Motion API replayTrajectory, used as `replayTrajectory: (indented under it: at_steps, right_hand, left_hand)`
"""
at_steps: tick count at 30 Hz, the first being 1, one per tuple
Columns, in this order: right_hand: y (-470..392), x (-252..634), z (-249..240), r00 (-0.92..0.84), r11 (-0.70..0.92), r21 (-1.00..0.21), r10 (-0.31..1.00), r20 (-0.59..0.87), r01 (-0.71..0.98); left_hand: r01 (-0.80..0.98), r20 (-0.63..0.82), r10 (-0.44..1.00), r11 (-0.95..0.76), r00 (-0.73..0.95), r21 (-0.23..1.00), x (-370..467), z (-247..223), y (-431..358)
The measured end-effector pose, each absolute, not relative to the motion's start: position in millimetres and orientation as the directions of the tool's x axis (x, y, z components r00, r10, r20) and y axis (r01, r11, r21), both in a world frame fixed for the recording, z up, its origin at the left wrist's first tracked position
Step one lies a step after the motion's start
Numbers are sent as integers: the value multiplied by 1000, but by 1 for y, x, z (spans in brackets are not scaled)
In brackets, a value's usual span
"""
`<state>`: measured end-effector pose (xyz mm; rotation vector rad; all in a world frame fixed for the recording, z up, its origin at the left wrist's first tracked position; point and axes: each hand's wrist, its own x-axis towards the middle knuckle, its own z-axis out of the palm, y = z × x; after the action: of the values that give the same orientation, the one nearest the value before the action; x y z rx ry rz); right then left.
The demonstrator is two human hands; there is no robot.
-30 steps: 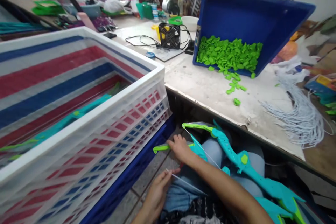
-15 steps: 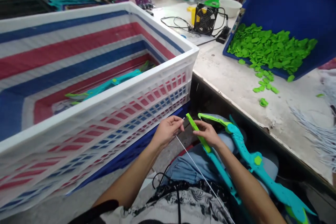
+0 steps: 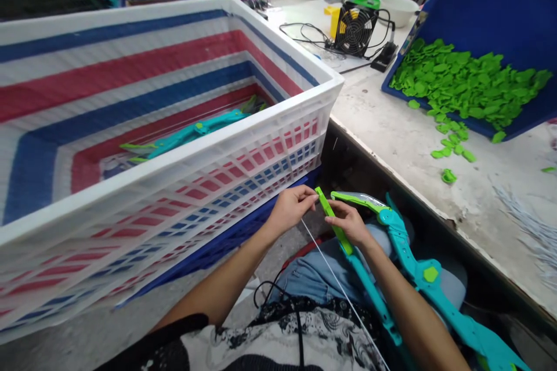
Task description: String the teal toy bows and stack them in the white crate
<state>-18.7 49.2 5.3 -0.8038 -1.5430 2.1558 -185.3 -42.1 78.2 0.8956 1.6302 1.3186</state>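
My left hand pinches the end of a thin white string against the tip of a lime-green bar. From that hand the string runs taut down to the lower right, past my shirt. My right hand is closed around the same bar, which continues into a teal piece lying along my lap. Beside it, a teal and green toy bow part rests across my legs, its green tip just beyond my right hand. Whether both teal pieces are joined is hidden.
A white crate with a striped lining stands at left, holding teal and green pieces. On the table at right are a tipped blue bin of small green parts, a black fan and a bundle of pale strings.
My left hand has brought the string end rightward onto the green bar's tip; before, there was a gap. My right hand keeps its hold. The view has shifted slightly.
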Motion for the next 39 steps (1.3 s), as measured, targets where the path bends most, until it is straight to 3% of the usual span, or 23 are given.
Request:
replayTrajectory:
  at_steps: [5, 9, 13, 19, 22, 24, 26, 28, 30, 32, 36, 37, 39]
  right_hand:
    - [44, -17, 3, -783, -266, -964, 593, -189, 31]
    - [41, -20, 15, -731, -5, -999, 681, -36, 44]
    - [53, -35, 43, -655, 337, -940, 724, 219, 58]
    - [62, -53, 67, -704, 506, -862, 626, 334, 41]
    - [67, -51, 66, -697, 606, -789, 610, 377, 103]
    - [86, -49, 66, -630, 618, -768, 667, 399, 168]
    - [116, -45, 67, -460, 531, -814, 799, 388, 237]
    - [144, -42, 72, -199, 364, -903, 925, 323, 228]
    - [152, -41, 80, -19, 252, -959, 968, 251, 130]
    - [133, -44, 89, -55, 292, -955, 956, 289, 59]
    - [58, -49, 90, -362, 526, -849, 799, 479, 38]
    - [45, -50, 86, -388, 547, -836, 780, 490, 45]
    - [31, -52, 78, -390, 541, -838, 787, 477, 66]
  left_hand:
    - [-219, -252, 914, 188, -318, 957, -183, 77, -39]
    - [-335, -275, 926, 182, -258, 925, -183, 75, -36]
    - [-340, -263, 932, 171, -249, 925, -183, 75, -34]
    - [-325, -275, 940, 200, -204, 924, -185, 76, -31]
    - [-171, -306, 926, 272, -222, 947, -188, 71, -27]
    - [38, -226, 920, 251, -320, 967, -188, 68, -24]
    - [216, -40, 902, 146, -431, 966, -184, 66, -20]
    - [282, 114, 885, 20, -451, 959, -176, 67, -16]
    - [249, 143, 911, -46, -388, 967, -169, 69, -10]
    - [151, 62, 943, -13, -326, 988, -166, 74, -1]
    - [-261, -234, 935, 164, -267, 951, -175, 85, 17]
    - [-302, -266, 928, 184, -259, 935, -180, 89, 20]
    - [-208, -235, 923, 177, -303, 962, -188, 98, 20]
